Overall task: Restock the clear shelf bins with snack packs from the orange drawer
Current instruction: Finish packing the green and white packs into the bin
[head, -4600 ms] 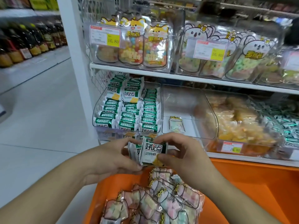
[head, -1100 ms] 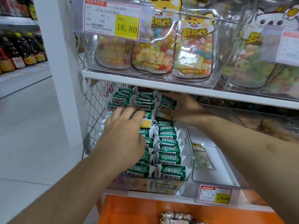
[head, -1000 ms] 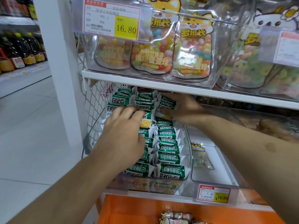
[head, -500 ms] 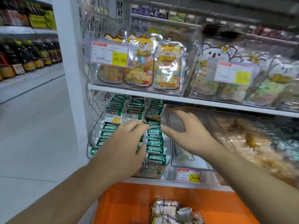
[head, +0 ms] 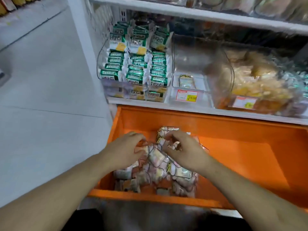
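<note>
1. Left hand fingers curled down onto the heap of clear-wrapped pastel snack packs in the open orange plastic drawer; touching the packs, but frame too blurred to tell if it really grips one.
2. Right hand fingers also bent, tips on the packs near the back of the heap; thumb close to fingers, grip can't be confirmed.
3. Both hands side by side, near each other, over the heap's rear half.
4. Heap sits in the drawer's left half, running from near the front wall to near the back wall; the right half shows bare orange floor.
5. Drawer is pulled out below the front edge of the lower white shelf.
6. On that shelf, left end: clear plastic bin packed with green-and-white wrapped snack bars in three rows, stacked higher at the back.
7. Just right of it: second clear bin, holding a single small clear pastel pack on its floor near the front; red-and-yellow price tag on its front wall.
8. Further right: clear bin of yellowish wrapped snacks, another price tag on its front.
9. Upper white shelf across the top; contents blurred.
10. Pale tiled floor left of the shelf unit.
</note>
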`<state>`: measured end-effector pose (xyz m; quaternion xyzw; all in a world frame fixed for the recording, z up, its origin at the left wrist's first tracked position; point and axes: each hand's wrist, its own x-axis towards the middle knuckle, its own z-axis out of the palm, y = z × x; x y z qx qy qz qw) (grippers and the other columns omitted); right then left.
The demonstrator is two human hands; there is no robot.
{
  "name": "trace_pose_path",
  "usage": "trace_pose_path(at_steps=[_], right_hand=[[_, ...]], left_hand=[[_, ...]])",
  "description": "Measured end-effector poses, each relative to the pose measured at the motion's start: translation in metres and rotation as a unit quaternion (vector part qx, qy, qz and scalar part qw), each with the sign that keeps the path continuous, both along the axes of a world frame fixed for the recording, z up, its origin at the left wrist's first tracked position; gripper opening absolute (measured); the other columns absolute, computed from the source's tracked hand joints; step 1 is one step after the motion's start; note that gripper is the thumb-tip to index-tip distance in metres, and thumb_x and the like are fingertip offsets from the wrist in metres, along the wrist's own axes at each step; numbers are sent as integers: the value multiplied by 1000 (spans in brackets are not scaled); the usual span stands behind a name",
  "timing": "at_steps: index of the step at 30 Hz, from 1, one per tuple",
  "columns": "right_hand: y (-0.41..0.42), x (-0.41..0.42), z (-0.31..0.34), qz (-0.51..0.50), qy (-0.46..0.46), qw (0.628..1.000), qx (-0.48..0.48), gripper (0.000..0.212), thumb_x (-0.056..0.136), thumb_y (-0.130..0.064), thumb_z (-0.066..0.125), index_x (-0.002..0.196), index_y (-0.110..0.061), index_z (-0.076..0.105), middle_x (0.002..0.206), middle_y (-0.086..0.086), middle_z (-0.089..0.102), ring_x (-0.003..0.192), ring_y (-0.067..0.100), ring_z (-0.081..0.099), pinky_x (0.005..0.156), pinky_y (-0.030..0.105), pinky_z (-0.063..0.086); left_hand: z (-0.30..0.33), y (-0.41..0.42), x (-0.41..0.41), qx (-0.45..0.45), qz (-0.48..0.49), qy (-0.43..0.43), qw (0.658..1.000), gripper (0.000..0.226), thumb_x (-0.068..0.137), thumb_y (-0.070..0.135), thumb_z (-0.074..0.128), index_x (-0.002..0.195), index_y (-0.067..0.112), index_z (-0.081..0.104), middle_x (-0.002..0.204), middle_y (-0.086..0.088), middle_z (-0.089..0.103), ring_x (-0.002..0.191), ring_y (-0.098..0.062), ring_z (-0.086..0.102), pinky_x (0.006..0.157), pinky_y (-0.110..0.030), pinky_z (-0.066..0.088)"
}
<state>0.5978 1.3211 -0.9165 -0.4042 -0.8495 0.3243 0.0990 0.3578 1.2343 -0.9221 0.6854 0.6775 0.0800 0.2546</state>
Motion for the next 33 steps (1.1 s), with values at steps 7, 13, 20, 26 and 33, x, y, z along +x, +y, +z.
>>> trace_pose_path(at_steps=[7,13,20,26,33], right_hand=[[-14,-17,-82,78,-87,990,-83,30,95,-41,72,117,-23,64,111,-5,61,99,11,59,85,34,55],[-10,-37,-130,120,-127,976,-126,42,95,-45,70,129,-21,62,123,0,62,108,16,60,92,37,54],[-3,-42,-153,107,-154,969,-164,37,95,-50,68,121,-24,62,113,-2,65,102,17,62,90,41,57],[-3,-37,-156,88,-149,964,-200,34,95,-46,69,119,-22,64,111,-4,67,100,15,65,90,42,59],[-9,-30,-158,83,-170,956,-224,32,96,-46,68,120,-25,65,112,-6,66,99,14,64,88,37,58]], left_hand=[[-70,1,-7,-134,-1,17,991,65,89,45,77,148,38,49,141,8,52,128,-18,55,102,-29,46],[-138,8,-8,-267,16,89,960,79,75,38,89,139,17,47,140,-6,54,120,-24,57,97,-30,50],[-158,15,-5,-328,-16,148,933,59,85,28,83,134,11,54,128,-11,62,108,-26,62,82,-34,52],[-160,9,6,-338,-82,213,913,51,79,50,85,118,20,71,132,-6,55,127,-27,46,87,-37,43],[-161,3,8,-348,-82,177,917,42,87,33,83,125,23,67,126,1,66,113,-21,63,82,-35,55]])
